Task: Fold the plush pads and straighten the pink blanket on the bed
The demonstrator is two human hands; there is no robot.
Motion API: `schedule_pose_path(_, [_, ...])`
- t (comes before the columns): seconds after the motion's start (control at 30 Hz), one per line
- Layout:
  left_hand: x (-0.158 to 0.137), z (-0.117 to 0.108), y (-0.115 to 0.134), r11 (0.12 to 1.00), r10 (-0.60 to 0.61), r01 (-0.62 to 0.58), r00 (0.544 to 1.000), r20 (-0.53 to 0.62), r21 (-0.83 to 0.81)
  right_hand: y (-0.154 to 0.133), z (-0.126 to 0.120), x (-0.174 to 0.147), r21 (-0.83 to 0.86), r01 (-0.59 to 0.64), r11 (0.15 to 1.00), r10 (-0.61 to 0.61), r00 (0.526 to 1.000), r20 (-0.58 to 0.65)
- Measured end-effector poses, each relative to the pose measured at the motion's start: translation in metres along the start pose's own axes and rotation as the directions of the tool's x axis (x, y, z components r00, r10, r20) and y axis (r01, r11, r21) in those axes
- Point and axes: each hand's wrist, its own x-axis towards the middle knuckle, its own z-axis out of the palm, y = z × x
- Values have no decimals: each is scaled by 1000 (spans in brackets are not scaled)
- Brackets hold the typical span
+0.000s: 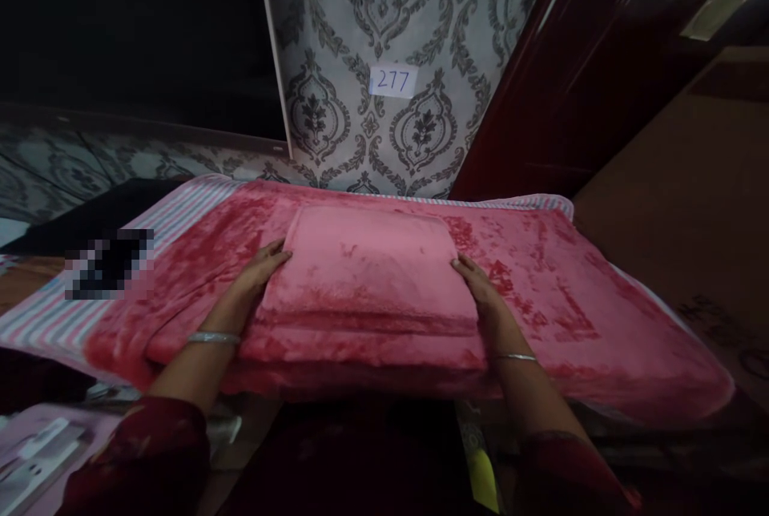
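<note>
A folded pink plush cloth lies flat on a larger pink and red plush blanket. Against the left edge of the folded cloth rests my left hand, its visible fingers stretched out and pointing inward. My right hand touches the opposite edge with its fingers likewise extended. Both hands are open along the sides, and the undersides of the fingers are hidden. Darker red folds show along the near side of the cloth.
The blanket's striped border runs along the left and back. A pixelated dark patch covers something there. Behind are a dark screen and a wall label reading 277. A large cardboard box stands at right.
</note>
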Motion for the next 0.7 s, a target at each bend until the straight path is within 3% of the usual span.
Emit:
schedule_pose_path(0.1, [1, -7, 5, 998, -27, 25, 999, 21, 66, -6, 0, 0, -84, 11, 996, -11, 1000, 3])
schedule_pose_path(0.2, [1, -3, 22, 912, 166, -145, 986, -21, 383, -19, 6, 10, -346, 78, 935, -111, 991, -76])
schedule_pose_path(0.3, [-4, 21, 49, 661, 362, -361, 921, 142, 658, -45, 29, 24, -597, 252, 762, -343, 938, -43])
schedule_pose_path(0.4, [-9, 58, 74, 496, 349, -487, 870, 348, 719, -69, 68, 32, -759, 429, 490, -473, 862, 183])
schedule_pose_path(0.47, [-11, 81, 80, 442, 318, -526, 849, 422, 726, -76, 93, 33, -829, 450, 331, -442, 850, 285])
schedule_pose_path(0.53, [-11, 97, 76, 414, 275, -530, 848, 453, 740, -71, 109, 31, -874, 428, 229, -365, 870, 331])
schedule_pose_path(0.63, [-10, 106, 60, 413, 244, -536, 844, 478, 736, -51, 115, 30, -901, 415, 128, -289, 884, 367])
schedule_pose_path(0.7, [-10, 106, 50, 431, 242, -546, 837, 491, 718, -35, 111, 33, -900, 428, 86, -300, 872, 386])
